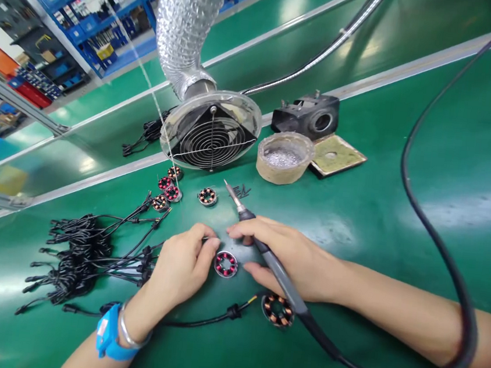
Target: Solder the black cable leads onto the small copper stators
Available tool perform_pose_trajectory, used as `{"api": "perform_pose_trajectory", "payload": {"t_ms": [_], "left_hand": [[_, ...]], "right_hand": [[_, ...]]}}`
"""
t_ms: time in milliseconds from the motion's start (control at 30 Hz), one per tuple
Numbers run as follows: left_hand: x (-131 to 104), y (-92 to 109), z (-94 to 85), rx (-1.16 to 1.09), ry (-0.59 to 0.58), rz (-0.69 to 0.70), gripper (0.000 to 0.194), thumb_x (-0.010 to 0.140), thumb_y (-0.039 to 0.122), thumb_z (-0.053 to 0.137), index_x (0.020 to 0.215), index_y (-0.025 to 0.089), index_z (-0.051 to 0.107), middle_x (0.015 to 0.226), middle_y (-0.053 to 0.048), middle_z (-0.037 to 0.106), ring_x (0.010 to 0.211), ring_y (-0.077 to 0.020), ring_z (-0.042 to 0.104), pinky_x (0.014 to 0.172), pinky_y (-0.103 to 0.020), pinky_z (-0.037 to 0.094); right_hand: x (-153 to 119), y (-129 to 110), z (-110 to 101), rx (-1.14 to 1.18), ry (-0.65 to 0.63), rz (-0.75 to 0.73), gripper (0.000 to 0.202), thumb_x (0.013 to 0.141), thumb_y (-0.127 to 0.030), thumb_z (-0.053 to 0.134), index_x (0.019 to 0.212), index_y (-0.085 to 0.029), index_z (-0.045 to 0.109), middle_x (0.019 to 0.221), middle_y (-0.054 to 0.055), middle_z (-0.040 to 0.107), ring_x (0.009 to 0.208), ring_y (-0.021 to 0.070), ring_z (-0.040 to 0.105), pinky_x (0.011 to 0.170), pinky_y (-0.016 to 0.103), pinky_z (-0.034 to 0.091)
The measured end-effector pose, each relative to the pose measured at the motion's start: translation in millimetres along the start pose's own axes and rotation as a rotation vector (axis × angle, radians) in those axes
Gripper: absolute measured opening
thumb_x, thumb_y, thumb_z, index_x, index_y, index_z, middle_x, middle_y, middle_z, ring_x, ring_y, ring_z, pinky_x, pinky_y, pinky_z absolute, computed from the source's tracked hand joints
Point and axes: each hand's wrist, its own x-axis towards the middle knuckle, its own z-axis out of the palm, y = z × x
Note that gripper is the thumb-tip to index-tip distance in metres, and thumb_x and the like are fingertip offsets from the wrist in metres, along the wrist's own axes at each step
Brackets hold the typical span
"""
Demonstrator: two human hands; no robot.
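The right hand (294,259), right of centre, is closed loosely about the iron (277,275), its thumb set apart from the forefinger. The iron slants across the middle of the frame, its bare tip aimed up and left, clear of the rings. Its cord (418,211) loops round the right side of the frame and over the forearm.

The left hand (182,262), just left of centre, has thumb and forefinger curled close together; whether they pinch anything I cannot tell. A blue band (113,334) and a bangle (125,326) circle that wrist.

The red ring (233,265) lies on the desk (367,232) at the centre, between the hands and just beside the left thumb. A copper ring (288,315) lies below the right hand, partly covered by the iron. Left of it, a cable (207,322) with yellow and red wire ends runs along the lower middle.

At left is a tangled pile of black cables (78,254). Above centre sit a lone ring (206,203) and, to its left, a cluster of four (172,193). Small black pins (241,192) lie near the iron's tip. Higher up stand the fan (212,142) under a silver hose (192,20), a tub (281,175) of silvery bits, a sponge (340,157) in its tray and a dark block (308,114).
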Motion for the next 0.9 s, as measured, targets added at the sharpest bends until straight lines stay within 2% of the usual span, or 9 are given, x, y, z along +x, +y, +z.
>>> {"api": "perform_pose_trajectory", "payload": {"t_ms": [67,200,400,600,700,767,833,900], "left_hand": [[-1,2,-3.0,-0.025,-0.077,-0.003,0.023,0.096,0.033,0.043,0.083,0.02,0.057,0.057,0.004,0.052,0.054,-0.0143,0.049,0.055,-0.026,0.029],[-1,4,-4.2,-0.032,-0.113,0.023,0.024,0.093,0.029,0.045,0.07,0.021,0.045,0.056,0.005,0.044,0.053,-0.0131,0.04,0.054,-0.025,0.024],[-2,5,-5.8,-0.089,-0.136,-0.017,0.026,0.092,0.03,0.047,0.069,0.021,0.041,0.056,0.006,0.04,0.052,-0.0119,0.035,0.054,-0.025,0.024],[-3,-7,-10.5,-0.306,-0.308,-0.087,0.032,0.091,0.04,0.049,0.067,0.019,0.047,0.056,0.006,0.038,0.053,-0.01,0.032,0.051,-0.023,0.023],[-3,-14,-9.1,-0.453,-0.231,-0.108,0.03,0.092,0.039,0.047,0.07,0.018,0.048,0.058,0.007,0.034,0.054,-0.0094,0.03,0.052,-0.022,0.025],[-2,-15,-8.3,-0.468,-0.149,-0.081,0.023,0.092,0.036,0.046,0.082,0.018,0.055,0.058,0.008,0.032,0.053,-0.0096,0.031,0.052,-0.022,0.026],[-2,-12,-7.9,-0.348,-0.121,-0.002,0.02,0.092,0.03,0.046,0.101,0.018,0.06,0.055,0.008,0.033,0.052,-0.0105,0.034,0.053,-0.022,0.027],[-2,-9,-7.8,-0.16,-0.112,0.092,0.023,0.092,0.024,0.046,0.108,0.019,0.062,0.056,0.007,0.041,0.054,-0.0117,0.04,0.056,-0.024,0.03]], "right_hand": [[4,0,0,-0.006,-0.055,-0.008,0.046,0.071,-0.007,0.06,0.115,-0.017,0.05,0.095,0.007,0.063,0.085,0.0193,0.058,0.075,0.03,0.049],[11,-3,3,0.002,-0.15,-0.034,0.04,0.073,-0.009,0.064,0.11,-0.017,0.054,0.09,0.005,0.063,0.081,0.0185,0.055,0.076,0.032,0.045],[11,-9,7,-0.006,-0.141,-0.009,0.034,0.074,-0.012,0.064,0.106,-0.017,0.055,0.081,0.002,0.058,0.077,0.0183,0.052,0.075,0.032,0.041],[9,-7,4,0.008,-0.086,0.025,0.033,0.072,-0.009,0.06,0.103,-0.017,0.054,0.084,0.004,0.058,0.08,0.0196,0.053,0.077,0.034,0.042],[9,-5,5,-0.033,-0.083,0.011,0.037,0.071,-0.011,0.061,0.107,-0.017,0.054,0.085,0.005,0.059,0.081,0.0203,0.052,0.076,0.034,0.042],[9,-4,6,-0.077,-0.09,-0.012,0.039,0.072,-0.012,0.062,0.11,-0.017,0.055,0.085,0.005,0.059,0.081,0.0205,0.051,0.075,0.034,0.042],[8,-4,7,-0.103,-0.091,-0.019,0.039,0.074,-0.014,0.062,0.112,-0.016,0.054,0.086,0.006,0.06,0.08,0.0207,0.051,0.074,0.035,0.042],[8,-4,8,-0.108,-0.09,-0.002,0.038,0.076,-0.014,0.062,0.113,-0.016,0.054,0.089,0.007,0.061,0.081,0.0211,0.052,0.075,0.036,0.043]]}}
